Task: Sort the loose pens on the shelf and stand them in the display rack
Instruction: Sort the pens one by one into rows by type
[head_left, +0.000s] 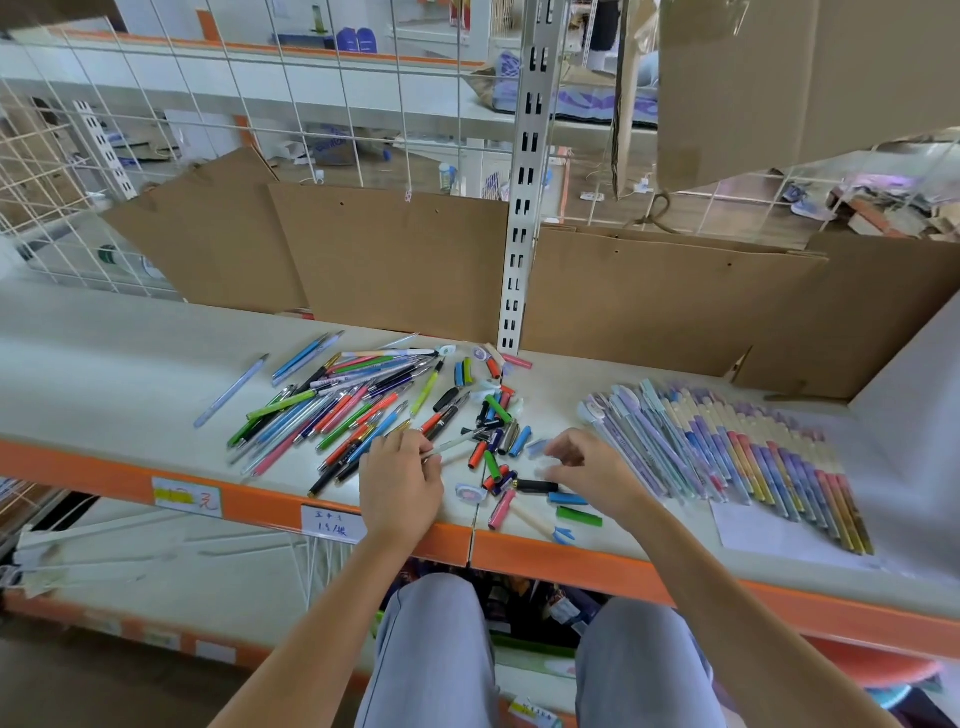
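I am working at the shelf (130, 358), where the big heap of loose pens (332, 410) lies left of middle and a tidy fanned row of pastel pens (727, 457) lies to my right. Between them sits a scatter of caps and short barrels (493, 431).

My left hand (402, 480) has its fingers curled around a slim pale pen (457, 443), pinching it near one end, its other end pointing into the scatter. My right hand (592, 467) hovers just above a small bluish piece (537, 448), fingers bent toward it; whether they touch or pinch it I cannot tell through the blur.

To do this step well, I judge I should match a cap to the pen by colour and width, push it on straight, then lay the pen with its like.

No display rack shows anywhere I can make out. The cardboard (389, 260) behind hides the back of the shelf, and the smallest pieces are too blurred to name.
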